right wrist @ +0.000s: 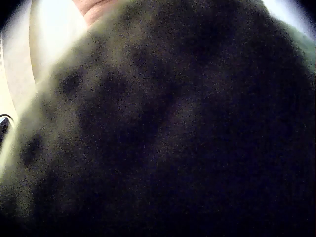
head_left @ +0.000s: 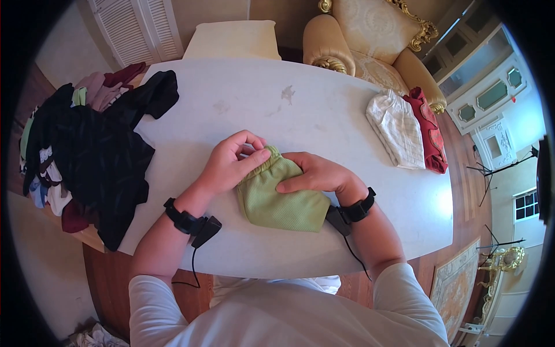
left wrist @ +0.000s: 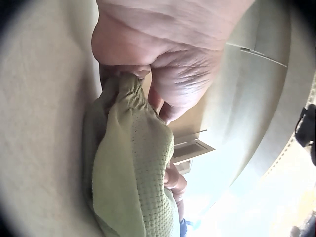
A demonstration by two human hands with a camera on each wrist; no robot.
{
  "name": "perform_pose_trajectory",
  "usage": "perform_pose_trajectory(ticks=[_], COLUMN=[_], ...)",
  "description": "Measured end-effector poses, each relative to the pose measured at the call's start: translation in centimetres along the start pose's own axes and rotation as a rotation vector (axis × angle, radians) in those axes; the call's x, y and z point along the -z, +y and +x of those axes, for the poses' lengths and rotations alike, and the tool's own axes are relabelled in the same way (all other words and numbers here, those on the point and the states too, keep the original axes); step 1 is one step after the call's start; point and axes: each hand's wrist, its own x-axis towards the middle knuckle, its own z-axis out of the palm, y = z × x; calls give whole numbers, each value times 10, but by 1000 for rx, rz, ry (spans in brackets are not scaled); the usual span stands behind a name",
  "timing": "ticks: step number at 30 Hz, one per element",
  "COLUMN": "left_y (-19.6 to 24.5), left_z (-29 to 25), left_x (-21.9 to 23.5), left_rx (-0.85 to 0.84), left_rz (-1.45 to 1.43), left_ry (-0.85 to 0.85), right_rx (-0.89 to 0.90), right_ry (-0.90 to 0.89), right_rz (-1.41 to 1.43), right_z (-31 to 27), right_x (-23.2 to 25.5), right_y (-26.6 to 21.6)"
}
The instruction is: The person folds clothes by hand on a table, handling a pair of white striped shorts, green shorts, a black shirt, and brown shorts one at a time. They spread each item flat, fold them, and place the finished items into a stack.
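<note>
A folded light green garment [head_left: 283,199] with a gathered elastic waistband is held up over the table's near middle. At its upper left corner, my left hand [head_left: 231,165] pinches the waistband between thumb and fingers. My right hand [head_left: 318,173] grips the garment from the right, its thumb across the front and the other fingers hidden behind the cloth. The left wrist view shows the ribbed, textured fabric [left wrist: 148,173] hanging below the left hand [left wrist: 168,49]. In the right wrist view, dark blurred cloth [right wrist: 163,128] covers nearly everything.
On the white table [head_left: 231,104], a heap of dark and mixed clothes [head_left: 98,150] lies at the left. Folded white plaid cloth [head_left: 396,130] and a folded red garment [head_left: 426,130] lie side by side at the right. Beyond stand a cream chair [head_left: 231,40] and a gold armchair [head_left: 370,46].
</note>
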Motion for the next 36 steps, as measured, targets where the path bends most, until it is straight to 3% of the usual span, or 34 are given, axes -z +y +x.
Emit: perform_pose_trajectory(ticks=[8,17,26,29,32,36], left_y=[6,-10,-6,-8,-9,3], left_z=[-1,3,3,4,4,-1], left_x=[0,3,2,3,7,4], left_rx=[102,20,-44,-5,140,268], left_rz=[103,116,88,-37,-143,-433], left_ry=[-58,103,124,117,124,-39], right_rx=[-16,-11,-6,19,65,177], right_ry=[6,-8,7,50,147,267], right_rz=[-90,-109,-100,-41,71,253], right_z=[0,1,0,-2,-2,1], right_x=[-5,-7,-6,-5,-2,3], right_y=[-2,-3,-6,-6,-7,-5])
